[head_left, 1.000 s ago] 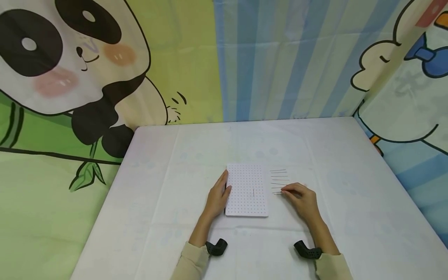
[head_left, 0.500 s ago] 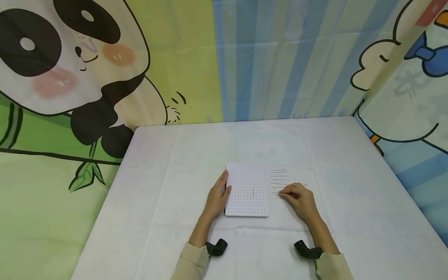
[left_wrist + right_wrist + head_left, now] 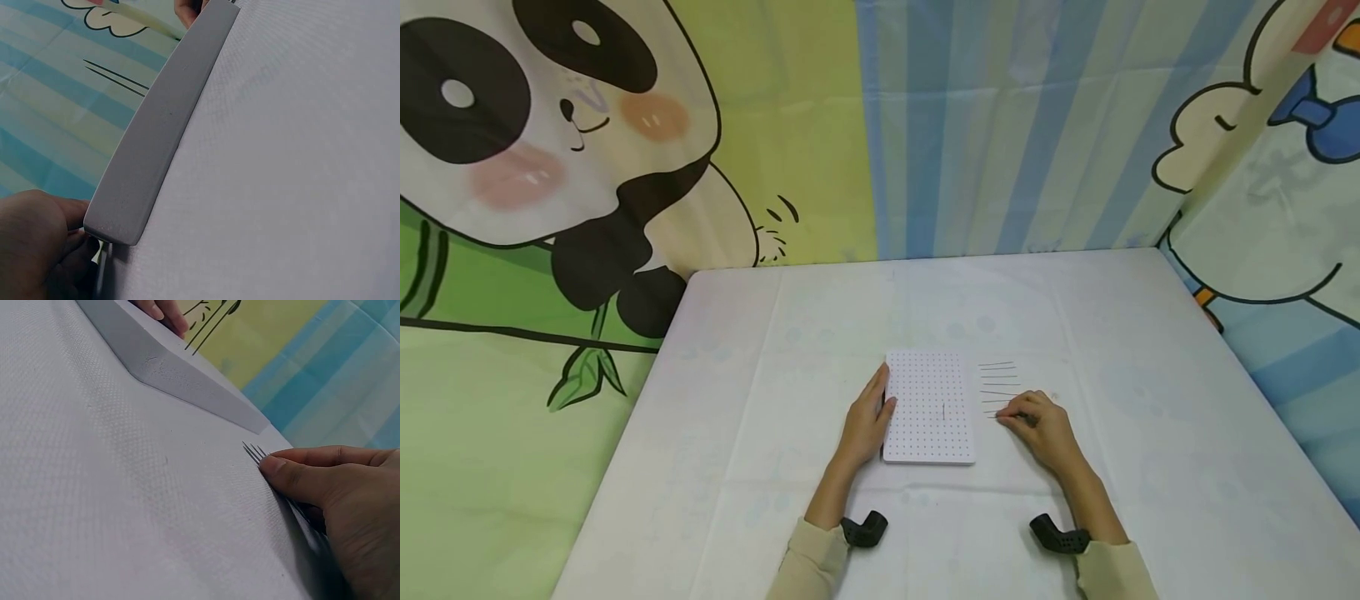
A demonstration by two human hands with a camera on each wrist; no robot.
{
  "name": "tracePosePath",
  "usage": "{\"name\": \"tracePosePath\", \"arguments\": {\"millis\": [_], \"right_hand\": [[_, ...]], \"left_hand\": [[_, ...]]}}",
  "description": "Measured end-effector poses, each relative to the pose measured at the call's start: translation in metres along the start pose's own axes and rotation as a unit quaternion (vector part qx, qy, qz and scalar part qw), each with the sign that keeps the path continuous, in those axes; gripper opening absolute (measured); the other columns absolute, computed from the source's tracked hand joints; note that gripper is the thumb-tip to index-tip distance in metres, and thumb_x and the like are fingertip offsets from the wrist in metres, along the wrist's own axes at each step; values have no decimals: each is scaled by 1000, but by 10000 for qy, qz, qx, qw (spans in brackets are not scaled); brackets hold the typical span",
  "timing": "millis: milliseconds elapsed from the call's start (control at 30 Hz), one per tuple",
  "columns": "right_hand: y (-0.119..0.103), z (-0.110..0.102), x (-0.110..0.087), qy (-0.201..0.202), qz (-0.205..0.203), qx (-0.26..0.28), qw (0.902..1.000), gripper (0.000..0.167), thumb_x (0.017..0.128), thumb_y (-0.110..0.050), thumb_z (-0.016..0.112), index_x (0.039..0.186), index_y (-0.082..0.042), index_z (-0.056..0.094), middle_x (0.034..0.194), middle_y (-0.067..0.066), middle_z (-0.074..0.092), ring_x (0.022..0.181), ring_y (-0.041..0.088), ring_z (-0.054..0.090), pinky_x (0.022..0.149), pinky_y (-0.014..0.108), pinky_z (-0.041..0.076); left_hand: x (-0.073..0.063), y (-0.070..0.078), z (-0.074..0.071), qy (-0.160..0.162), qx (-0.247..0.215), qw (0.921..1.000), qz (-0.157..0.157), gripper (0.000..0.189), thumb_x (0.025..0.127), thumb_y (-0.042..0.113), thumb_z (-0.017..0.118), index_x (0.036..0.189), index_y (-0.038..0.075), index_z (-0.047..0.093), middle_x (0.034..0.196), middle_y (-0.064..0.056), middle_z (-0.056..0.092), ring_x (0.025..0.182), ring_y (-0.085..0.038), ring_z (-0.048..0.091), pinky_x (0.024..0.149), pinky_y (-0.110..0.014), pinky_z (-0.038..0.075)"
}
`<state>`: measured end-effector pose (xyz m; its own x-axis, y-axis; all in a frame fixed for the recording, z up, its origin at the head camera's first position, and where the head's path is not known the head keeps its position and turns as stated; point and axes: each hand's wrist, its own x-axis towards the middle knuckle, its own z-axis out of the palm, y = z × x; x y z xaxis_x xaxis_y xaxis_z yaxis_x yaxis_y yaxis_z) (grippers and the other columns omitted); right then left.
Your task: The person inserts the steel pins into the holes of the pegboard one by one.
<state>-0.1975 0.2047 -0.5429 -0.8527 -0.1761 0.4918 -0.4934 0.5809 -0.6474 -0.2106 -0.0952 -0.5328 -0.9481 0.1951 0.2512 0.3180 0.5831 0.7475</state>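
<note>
A white pegboard (image 3: 925, 433) dotted with small holes lies on the table. Along its left edge, my left hand (image 3: 865, 423) holds it, thumb over the top and fingers at the side. Thin dark metal pins (image 3: 1000, 384) lie in a row to the right of the board. My right hand (image 3: 1043, 427) pinches the end of the nearest pin between thumb and forefinger; pin tips (image 3: 251, 452) stick out past the fingertips in the right wrist view. Two upright pins (image 3: 209, 331) rise from the board there, while the head view shows a single line.
A white cloth covers the table (image 3: 737, 467). Behind it hangs a cartoon-printed curtain (image 3: 1000, 167). Black wrist-worn devices (image 3: 865, 529) sit on both forearms.
My right hand has shifted slightly left and toward the near end of the pin row. The left hand and the pegboard have stayed in place.
</note>
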Motion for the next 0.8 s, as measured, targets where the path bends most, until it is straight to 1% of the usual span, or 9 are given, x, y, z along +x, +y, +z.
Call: {"name": "tracePosePath", "arguments": {"millis": [233,667,800], "right_hand": [[-1,-1,2,-57,-16,39,10000,16,68,-1,78,77,-12,71,81,-6,63,79,11,53,67,11,41],[-1,0,0,-29,-144,3,9999,16,67,0,79,76,-11,70,80,-5,63,79,12,53,69,11,41],[-1,0,0,-16,-169,-62,9998,16,67,0,79,76,-11,70,80,-4,63,79,12,53,70,11,41]], "left_hand": [[0,1,-1,49,6,10000,66,56,95,9,51,144,0,26,148,-14,27,135,-25,26,111,-36,22],[-1,0,-1,-31,-124,9999,-1,56,95,9,50,144,2,26,148,-14,27,136,-25,25,111,-36,21],[-1,0,0,-25,-69,10000,-25,56,95,9,50,144,2,25,149,-13,27,136,-24,25,111,-35,21]]}}
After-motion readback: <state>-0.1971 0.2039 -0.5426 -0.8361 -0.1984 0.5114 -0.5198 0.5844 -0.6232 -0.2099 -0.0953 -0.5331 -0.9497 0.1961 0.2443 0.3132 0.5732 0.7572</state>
